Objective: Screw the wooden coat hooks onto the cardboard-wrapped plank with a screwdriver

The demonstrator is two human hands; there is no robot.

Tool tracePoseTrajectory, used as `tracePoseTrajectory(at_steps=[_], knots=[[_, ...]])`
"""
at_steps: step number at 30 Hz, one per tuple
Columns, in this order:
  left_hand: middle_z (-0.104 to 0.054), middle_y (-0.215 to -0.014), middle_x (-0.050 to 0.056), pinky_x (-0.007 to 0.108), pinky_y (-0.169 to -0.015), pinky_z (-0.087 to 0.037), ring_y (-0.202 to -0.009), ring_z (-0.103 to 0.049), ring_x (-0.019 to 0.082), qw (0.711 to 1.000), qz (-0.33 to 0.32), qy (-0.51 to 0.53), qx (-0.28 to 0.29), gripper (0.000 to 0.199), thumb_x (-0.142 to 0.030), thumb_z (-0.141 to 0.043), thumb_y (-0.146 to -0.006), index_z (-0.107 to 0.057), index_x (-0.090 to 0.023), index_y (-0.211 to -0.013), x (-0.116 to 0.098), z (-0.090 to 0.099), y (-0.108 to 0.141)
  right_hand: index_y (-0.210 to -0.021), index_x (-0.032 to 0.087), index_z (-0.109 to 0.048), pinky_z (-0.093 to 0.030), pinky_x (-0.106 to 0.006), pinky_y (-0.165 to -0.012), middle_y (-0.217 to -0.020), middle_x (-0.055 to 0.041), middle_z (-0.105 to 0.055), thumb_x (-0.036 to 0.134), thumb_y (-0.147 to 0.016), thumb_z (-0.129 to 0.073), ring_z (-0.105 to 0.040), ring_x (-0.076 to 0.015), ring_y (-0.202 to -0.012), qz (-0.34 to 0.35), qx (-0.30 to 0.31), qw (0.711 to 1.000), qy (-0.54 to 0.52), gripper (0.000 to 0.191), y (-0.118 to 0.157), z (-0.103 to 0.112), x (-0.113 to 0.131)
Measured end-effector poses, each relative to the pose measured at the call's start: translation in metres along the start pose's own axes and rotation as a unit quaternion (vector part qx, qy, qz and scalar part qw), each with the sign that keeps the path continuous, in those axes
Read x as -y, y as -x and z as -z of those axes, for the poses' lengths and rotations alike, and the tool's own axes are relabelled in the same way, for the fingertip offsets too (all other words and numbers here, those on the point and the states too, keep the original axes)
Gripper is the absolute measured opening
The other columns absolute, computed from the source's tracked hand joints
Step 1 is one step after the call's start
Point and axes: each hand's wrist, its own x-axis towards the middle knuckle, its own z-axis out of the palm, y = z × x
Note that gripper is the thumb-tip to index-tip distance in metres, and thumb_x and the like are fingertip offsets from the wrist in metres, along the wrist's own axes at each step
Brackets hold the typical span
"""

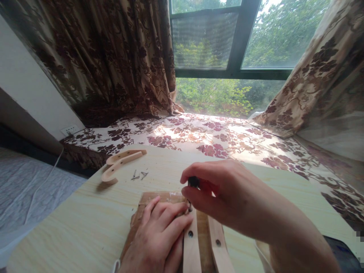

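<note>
My right hand [218, 189] is closed in a pinch round the dark handle of what looks like a short screwdriver [193, 182]. Below it, a small screw [190, 207] stands at the far end of a pale wooden strip [192, 252]. My left hand [162, 235] lies over a brown cardboard-like sheet [148, 197], its fingertips pressing on the strip beside the screw and its thumb partly hidden. A dark screw head is set in this strip. Right of it, a second wooden strip [217, 242] also bears a screw head.
Two curved wooden pieces [122, 165] lie at the tabletop's far left, near several loose screws [139, 174]. The pale wooden table [71, 227] meets a ledge with floral cloth [199, 136] under the window. A dark flat device [341, 254] is at the right edge.
</note>
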Motion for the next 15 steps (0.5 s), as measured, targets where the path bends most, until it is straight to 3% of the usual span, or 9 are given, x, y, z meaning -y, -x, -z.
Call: tracePoseTrajectory(at_steps=[9, 15], knots=[[-0.057, -0.123, 0.0, 0.043, -0.108, -0.021, -0.115, -0.047, 0.019, 1.0, -0.013, -0.003, 0.002, 0.042, -0.008, -0.048, -0.084, -0.052, -0.026, -0.121, 0.003, -0.0014, -0.0009, -0.078, 0.021, -0.061, -0.025, -0.024, -0.048, -0.056, 0.0067, -0.047, 0.035, -0.087, -0.055, -0.035, -0.0074, -0.051, -0.043, -0.032, 0.998, 0.039, 0.018, -0.0039, -0.0027, -0.005], [-0.06, -0.117, 0.0, 0.046, -0.106, -0.027, -0.11, -0.052, 0.02, 0.999, 0.024, 0.026, -0.028, 0.036, -0.009, -0.045, -0.086, -0.056, -0.026, -0.115, -0.0018, -0.0023, -0.0008, -0.078, 0.02, -0.062, -0.028, -0.022, -0.051, -0.061, 0.0071, -0.049, 0.024, -0.087, -0.056, -0.04, -0.0058, -0.055, 0.025, 0.01, 0.999, -0.038, 0.012, -0.0014, 0.002, 0.0012]])
